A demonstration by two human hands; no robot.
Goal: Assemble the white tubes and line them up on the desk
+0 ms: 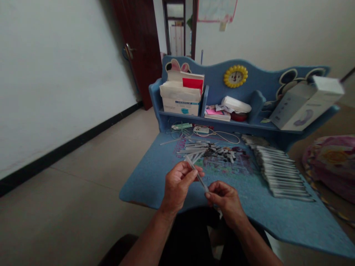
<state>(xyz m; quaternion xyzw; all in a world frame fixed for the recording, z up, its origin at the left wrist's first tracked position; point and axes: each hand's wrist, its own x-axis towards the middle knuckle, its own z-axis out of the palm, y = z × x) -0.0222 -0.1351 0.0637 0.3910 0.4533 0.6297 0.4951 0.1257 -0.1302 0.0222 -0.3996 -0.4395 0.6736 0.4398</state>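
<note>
A clear pen barrel (pixel 196 171) slants between my two hands above the near edge of the blue desk. My left hand (pixel 179 183) pinches its middle between thumb and fingers. At its lower end, the thumb and fingertips of my right hand (pixel 226 201) close on it; whether a small part is also there is hidden. Just beyond my hands lies a loose pile of pale pen barrels (pixel 191 147), with small dark and clear pen parts (pixel 226 153) beside it. To the right, assembled-looking pens (pixel 280 171) lie side by side in a long row.
The blue desk (pixel 149 173) has a raised back shelf holding a mask box (pixel 180 98), papers (pixel 217 114) and a white product box (pixel 298 107). A yellow flower clock (pixel 235 76) is on its backboard. A cable (pixel 222 133) lies behind the pile. A pink bag (pixel 332 162) stands right.
</note>
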